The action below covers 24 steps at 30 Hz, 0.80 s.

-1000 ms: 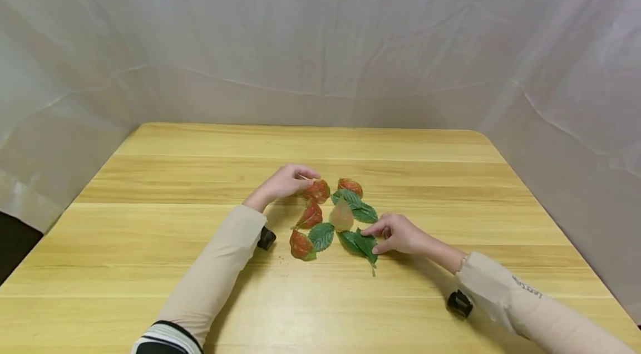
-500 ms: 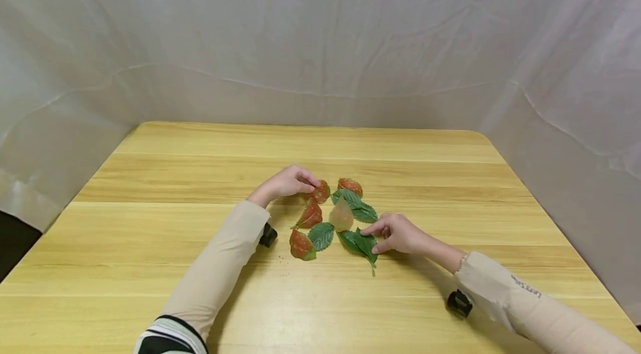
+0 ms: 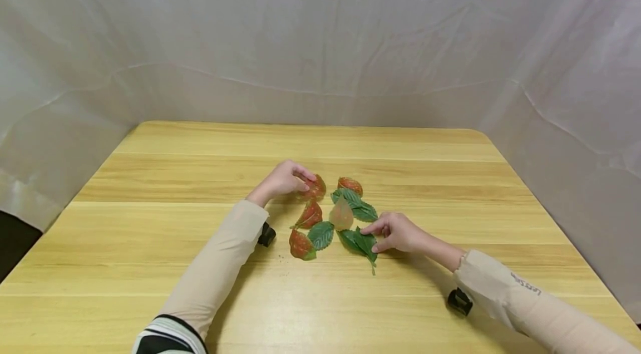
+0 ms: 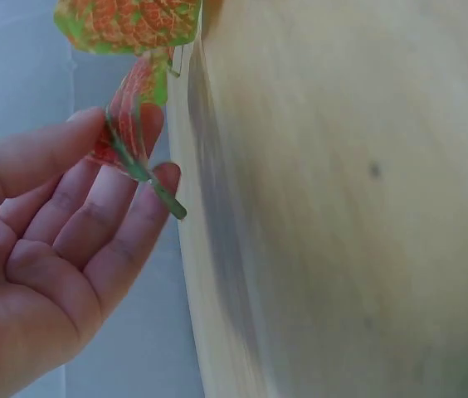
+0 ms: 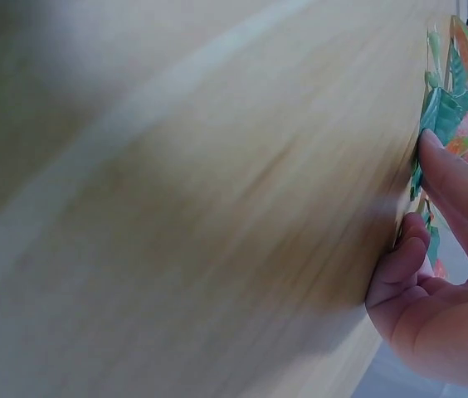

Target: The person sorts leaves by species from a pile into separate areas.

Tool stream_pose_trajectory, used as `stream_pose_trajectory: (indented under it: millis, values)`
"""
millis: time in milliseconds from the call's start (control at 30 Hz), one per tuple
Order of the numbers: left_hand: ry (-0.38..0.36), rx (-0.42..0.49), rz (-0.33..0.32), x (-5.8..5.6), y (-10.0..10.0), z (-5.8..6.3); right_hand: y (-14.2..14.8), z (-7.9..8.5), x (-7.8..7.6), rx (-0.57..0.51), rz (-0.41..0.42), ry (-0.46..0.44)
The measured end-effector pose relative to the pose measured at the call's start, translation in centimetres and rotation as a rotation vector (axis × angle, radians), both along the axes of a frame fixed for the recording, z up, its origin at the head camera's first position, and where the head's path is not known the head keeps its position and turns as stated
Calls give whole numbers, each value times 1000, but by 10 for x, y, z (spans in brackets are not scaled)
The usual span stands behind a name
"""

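At the far left of a loose group of artificial leaves, my left hand (image 3: 284, 180) pinches a red leaf (image 3: 315, 187). In the left wrist view, thumb and fingertips close on the red leaf (image 4: 131, 124) near its green stem, and another red-and-green leaf (image 4: 130, 23) shows above it. My right hand (image 3: 399, 232) holds a green leaf (image 3: 368, 245) between thumb and forefinger, low over the table. That leaf overlaps a second green leaf (image 3: 348, 239). From the right wrist, the thumb lies on the green leaf (image 5: 443, 114), and my other fingers curl at the tabletop.
Between the hands lie a pale pinkish leaf (image 3: 342, 214), a green leaf (image 3: 321, 235) and red leaves, one nearest me (image 3: 301, 245). Overlapping green leaves (image 3: 365, 211) and a red leaf (image 3: 350, 185) lie behind. The wooden table (image 3: 320, 309) meets a pale curtain (image 3: 320, 53).
My left hand has shifted slightly, taking the red leaf a little left and away from me. The right hand and the other leaves stay in place.
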<state>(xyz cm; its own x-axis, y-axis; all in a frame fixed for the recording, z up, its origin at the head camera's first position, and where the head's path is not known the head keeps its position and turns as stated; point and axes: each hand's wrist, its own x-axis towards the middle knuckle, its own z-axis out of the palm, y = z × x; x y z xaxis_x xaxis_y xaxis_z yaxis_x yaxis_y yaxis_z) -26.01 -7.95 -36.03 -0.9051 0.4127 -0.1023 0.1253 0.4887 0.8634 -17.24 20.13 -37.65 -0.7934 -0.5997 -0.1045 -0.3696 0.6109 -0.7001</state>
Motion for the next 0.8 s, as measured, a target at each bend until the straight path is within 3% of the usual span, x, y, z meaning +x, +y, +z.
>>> stream_pose_trajectory:
  millis: [433,800]
  values:
    - [38,28,114,-4,-18,5,0,1,-1,-9,21,12]
    - [28,81,237,-9,-54,18,-1,1,0,-13,23,15]
